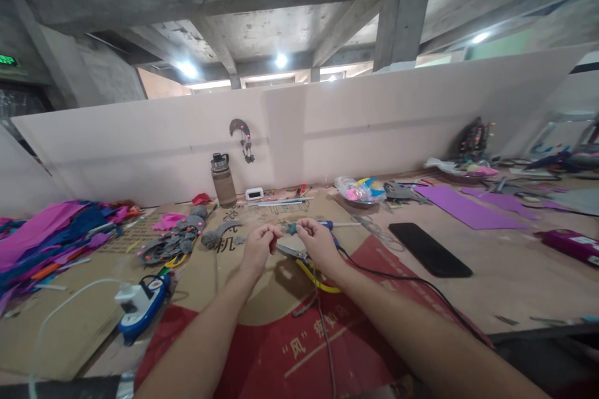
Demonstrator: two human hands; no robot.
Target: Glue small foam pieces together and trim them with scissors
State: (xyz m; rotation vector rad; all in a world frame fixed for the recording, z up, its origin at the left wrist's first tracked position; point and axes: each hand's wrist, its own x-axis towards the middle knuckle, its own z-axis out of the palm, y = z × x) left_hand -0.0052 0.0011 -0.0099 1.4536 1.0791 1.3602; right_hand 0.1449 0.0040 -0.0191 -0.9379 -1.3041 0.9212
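A wide table of pale wood runs along a low white partition wall. Above are bare concrete beams and ceiling lights. A flattened sheet of brown cardboard, printed in red, covers the middle of the table.

Both forearms reach forward over the cardboard. The left hand and right hand are raised close together. The right fingers are pinched on a small teal-grey piece, which sits between the two hands just above the cardboard. The left fingers are also pinched shut, and what they grip is too small to tell.

Yellow-handled pliers lie under the right wrist, beside a black cable. A blue and white glue gun lies to the left and a flat black phone to the right. A brown water bottle stands at the wall.

Soft pink and blue foam scraps are heaped far left. A smooth purple foam sheet lies far right. Grey curved foam cut-outs lie near the bottle.
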